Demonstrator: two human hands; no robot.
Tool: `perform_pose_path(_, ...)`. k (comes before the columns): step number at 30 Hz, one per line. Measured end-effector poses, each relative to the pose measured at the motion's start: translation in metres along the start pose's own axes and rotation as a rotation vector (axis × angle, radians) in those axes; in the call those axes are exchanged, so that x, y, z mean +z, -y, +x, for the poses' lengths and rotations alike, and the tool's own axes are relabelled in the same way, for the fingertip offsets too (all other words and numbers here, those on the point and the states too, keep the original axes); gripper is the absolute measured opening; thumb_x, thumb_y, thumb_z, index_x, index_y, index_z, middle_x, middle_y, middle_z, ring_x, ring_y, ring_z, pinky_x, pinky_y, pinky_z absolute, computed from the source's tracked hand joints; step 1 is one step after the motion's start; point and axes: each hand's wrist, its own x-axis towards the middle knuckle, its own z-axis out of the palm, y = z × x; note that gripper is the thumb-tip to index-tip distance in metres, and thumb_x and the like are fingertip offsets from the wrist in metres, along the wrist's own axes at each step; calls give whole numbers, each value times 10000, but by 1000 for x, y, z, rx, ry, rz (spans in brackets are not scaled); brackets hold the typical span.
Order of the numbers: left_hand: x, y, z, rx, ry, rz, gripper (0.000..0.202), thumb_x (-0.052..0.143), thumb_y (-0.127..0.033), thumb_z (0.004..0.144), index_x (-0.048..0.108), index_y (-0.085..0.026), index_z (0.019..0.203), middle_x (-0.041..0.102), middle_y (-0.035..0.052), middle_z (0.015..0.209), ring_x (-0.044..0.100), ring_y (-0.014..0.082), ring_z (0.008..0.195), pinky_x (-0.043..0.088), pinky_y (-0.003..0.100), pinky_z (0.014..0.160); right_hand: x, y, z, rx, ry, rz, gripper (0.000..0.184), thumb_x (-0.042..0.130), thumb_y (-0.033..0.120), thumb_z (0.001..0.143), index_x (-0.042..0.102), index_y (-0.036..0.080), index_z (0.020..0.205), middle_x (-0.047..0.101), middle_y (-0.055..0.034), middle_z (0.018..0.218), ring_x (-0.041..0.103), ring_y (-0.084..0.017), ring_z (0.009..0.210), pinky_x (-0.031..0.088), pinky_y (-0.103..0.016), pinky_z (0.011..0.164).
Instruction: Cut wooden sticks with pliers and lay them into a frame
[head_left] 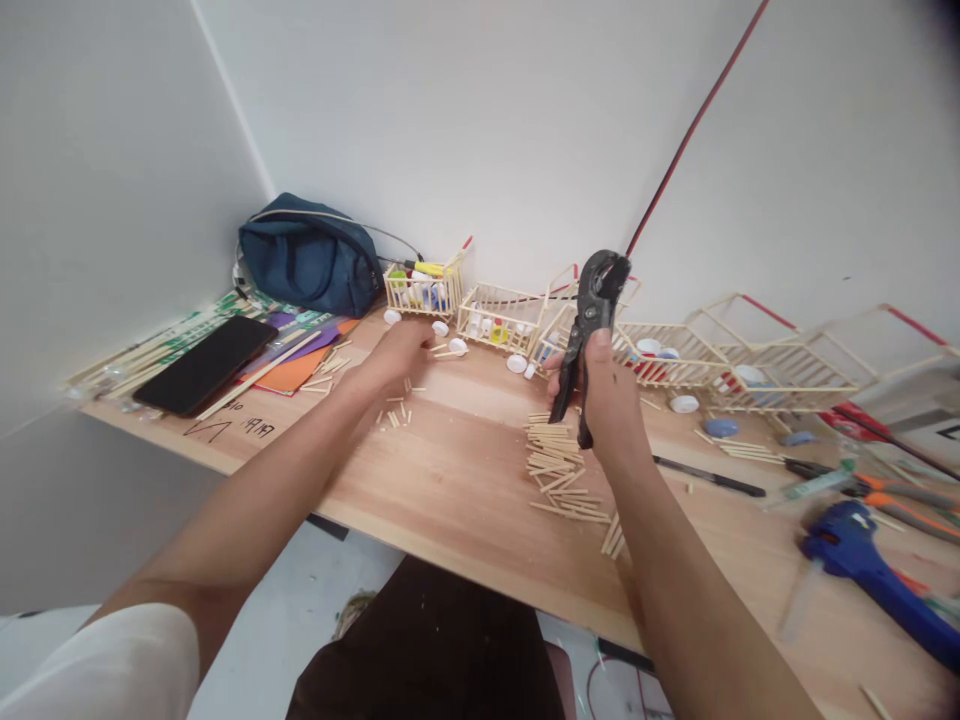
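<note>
My right hand [613, 400] is closed around the handles of black hand cutters [594, 312], held upright above the table with the curved jaw at the top. Below them lies a loose pile of short cut wooden sticks [559, 465]. Reaching to the back of the table, my left hand [405, 352] has its fingers curled together. Short wooden sticks [448, 351] show at its fingertips, beside a white round wheel [457, 346]. Just behind that hand stands a small stick-built cart [424, 292] filled with colourful bits. More short sticks [397, 413] are scattered near my left wrist.
Several more stick carts [501, 318] line the wall. On the left are a blue pouch [311, 258], a black phone [206, 365] and coloured paper [289, 370]. On the right lie a pen [709, 476], orange-handled pliers [900, 495] and a blue glue gun [874, 570].
</note>
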Motion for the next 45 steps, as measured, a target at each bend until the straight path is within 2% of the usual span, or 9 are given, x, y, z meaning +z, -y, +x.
perform_pose_path(2, 3, -13, -7, 22, 75, -122, 136, 644, -219, 668, 543, -149, 610, 547, -13, 601, 448, 116, 612, 302, 238, 584, 4, -1, 1, 11, 39, 10, 515, 522, 679, 797, 644, 180, 760, 581, -26, 581, 563, -150, 526, 482, -277, 505)
perform_pose_path(5, 17, -37, -19, -37, 290, -506, 223, 716, -304, 689, 588, -135, 756, 650, 13, 709, 510, 93, 624, 349, 224, 611, 10, -3, 0, 3, 84, -29, 391, 639, 578, 754, 640, 187, 751, 575, -19, 602, 567, -155, 589, 488, -281, 563)
perform_pose_path(8, 34, -55, -29, -95, 427, -749, 309, 781, -343, 666, 604, -124, 795, 684, 33, 741, 528, 73, 607, 373, 218, 616, 13, -3, -2, -30, 116, -58, 355, 647, 539, 750, 639, 185, 769, 580, -15, 630, 568, -156, 627, 479, -283, 594)
perform_pose_path(12, 46, -66, -35, -157, 529, -885, 339, 826, -344, 637, 638, -105, 787, 695, 44, 728, 510, 53, 570, 355, 205, 579, 13, -5, -4, -16, 165, -55, 377, 644, 535, 742, 640, 173, 850, 595, -14, 659, 563, -153, 624, 446, -279, 579)
perform_pose_path(21, 51, -63, -39, -296, 541, -989, 320, 877, -311, 571, 716, -107, 758, 695, 37, 712, 540, 64, 612, 365, 208, 578, 15, -18, 0, 26, 137, -181, 402, 676, 559, 700, 562, 180, 630, 563, -3, 590, 520, -134, 568, 417, -267, 550)
perform_pose_path(26, 51, -58, -40, -267, 589, -940, 330, 841, -370, 625, 753, -116, 816, 708, 58, 794, 557, 76, 690, 378, 206, 618, 17, -18, -1, 13, 177, -189, 383, 644, 546, 732, 551, 187, 636, 580, -1, 583, 520, -132, 562, 408, -256, 541)
perform_pose_path(33, 51, -55, -41, -188, 531, -848, 317, 846, -384, 594, 710, -104, 656, 661, 25, 668, 512, 63, 592, 338, 198, 541, 18, -16, -1, -70, 224, -333, 345, 614, 488, 759, 553, 184, 610, 566, 2, 584, 509, -133, 578, 397, -262, 557)
perform_pose_path(40, 46, -61, -46, -82, 595, -772, 328, 825, -340, 627, 757, -151, 885, 738, 53, 860, 636, 127, 771, 478, 260, 757, 15, -16, -1, 142, 195, -3, 366, 712, 515, 681, 551, 188, 642, 559, 16, 567, 517, -123, 549, 431, -257, 539)
perform_pose_path(45, 47, -69, -52, 12, 433, -669, 255, 798, -305, 656, 769, -169, 871, 753, 39, 874, 661, 157, 815, 493, 272, 795, 14, -15, 1, 159, 175, 193, 329, 752, 454, 662, 550, 196, 679, 575, 19, 613, 545, -126, 591, 476, -273, 600)
